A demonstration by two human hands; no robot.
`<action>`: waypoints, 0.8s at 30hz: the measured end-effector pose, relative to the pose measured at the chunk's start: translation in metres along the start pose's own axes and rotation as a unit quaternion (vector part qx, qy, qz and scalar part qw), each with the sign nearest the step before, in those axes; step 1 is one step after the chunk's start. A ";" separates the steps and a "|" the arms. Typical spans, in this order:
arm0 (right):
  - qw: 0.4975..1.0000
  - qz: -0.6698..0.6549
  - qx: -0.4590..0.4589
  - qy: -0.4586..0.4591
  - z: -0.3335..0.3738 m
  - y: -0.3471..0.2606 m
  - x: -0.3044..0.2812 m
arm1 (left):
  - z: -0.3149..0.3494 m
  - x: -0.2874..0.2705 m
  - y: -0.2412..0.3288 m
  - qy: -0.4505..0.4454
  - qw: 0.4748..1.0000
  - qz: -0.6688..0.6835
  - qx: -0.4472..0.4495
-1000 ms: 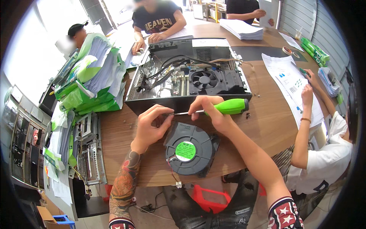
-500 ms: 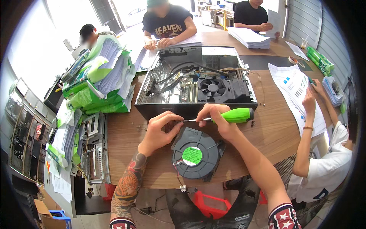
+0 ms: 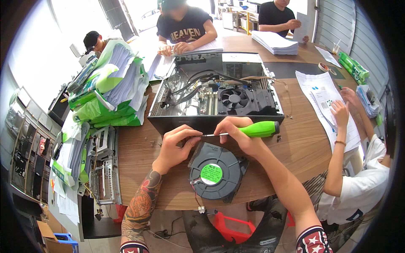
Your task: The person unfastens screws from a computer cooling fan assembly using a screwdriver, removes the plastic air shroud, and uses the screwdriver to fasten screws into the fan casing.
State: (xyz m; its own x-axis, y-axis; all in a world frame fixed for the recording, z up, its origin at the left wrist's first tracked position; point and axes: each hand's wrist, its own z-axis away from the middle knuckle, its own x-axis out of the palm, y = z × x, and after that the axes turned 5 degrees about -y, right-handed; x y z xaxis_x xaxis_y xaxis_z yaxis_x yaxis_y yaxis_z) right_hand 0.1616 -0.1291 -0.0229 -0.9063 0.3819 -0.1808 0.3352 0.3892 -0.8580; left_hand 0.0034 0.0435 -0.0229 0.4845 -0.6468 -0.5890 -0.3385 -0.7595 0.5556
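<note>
My right hand (image 3: 237,134) grips a screwdriver (image 3: 261,129) with a bright green handle, its thin metal shaft pointing left. At the shaft's tip, my left hand (image 3: 177,145) is closed in a pinch; whatever lies between its fingertips is too small to make out. Just beyond both hands stands an open black desktop computer case (image 3: 215,125), with a black cooling fan (image 3: 234,98) and cables showing inside. Below my hands, near the table edge, lies a round dark grey blower fan (image 3: 228,177) with a green label and a short cable ending in a white plug.
Loose screws (image 3: 278,138) lie on the wooden table (image 3: 291,158). Paper stacks in green wrapping (image 3: 114,90) and a metal drive frame (image 3: 105,168) are at left. Printed sheets (image 3: 325,105) lie at right beside a co-worker's hands (image 3: 341,114). Other people sit across the table.
My hands stay almost still, with the screwdriver shifted very slightly. The co-worker's hands at right have moved over the sheets, and the person at far left has lifted their head.
</note>
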 end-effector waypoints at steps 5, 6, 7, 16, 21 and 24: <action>1.000 0.001 0.019 -0.021 0.002 0.000 -0.003 | 0.000 0.001 -0.002 0.001 1.000 0.001 -0.004; 0.999 0.009 0.029 -0.038 0.002 -0.001 -0.005 | 0.000 0.002 -0.001 0.000 1.000 0.002 -0.004; 0.999 0.010 0.029 -0.037 0.003 -0.002 -0.006 | 0.000 0.002 -0.001 -0.001 1.000 0.004 -0.003; 0.998 0.008 0.041 -0.048 0.003 -0.004 -0.006 | -0.001 0.003 0.001 0.009 1.000 0.006 0.008; 0.998 0.006 0.047 -0.044 0.003 -0.005 -0.005 | -0.001 0.002 0.001 0.003 1.000 0.002 0.004; 0.998 -0.011 0.036 -0.052 0.003 -0.007 -0.005 | -0.001 0.003 0.002 -0.004 1.000 0.009 -0.010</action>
State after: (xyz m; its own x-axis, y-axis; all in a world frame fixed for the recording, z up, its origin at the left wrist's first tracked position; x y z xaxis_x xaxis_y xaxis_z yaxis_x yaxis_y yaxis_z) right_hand 0.1633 -0.1365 -0.0174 -0.9363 0.2838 -0.2068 0.2985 0.3332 -0.8943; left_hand 0.0045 0.0402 -0.0226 0.4722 -0.6613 -0.5829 -0.3304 -0.7458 0.5785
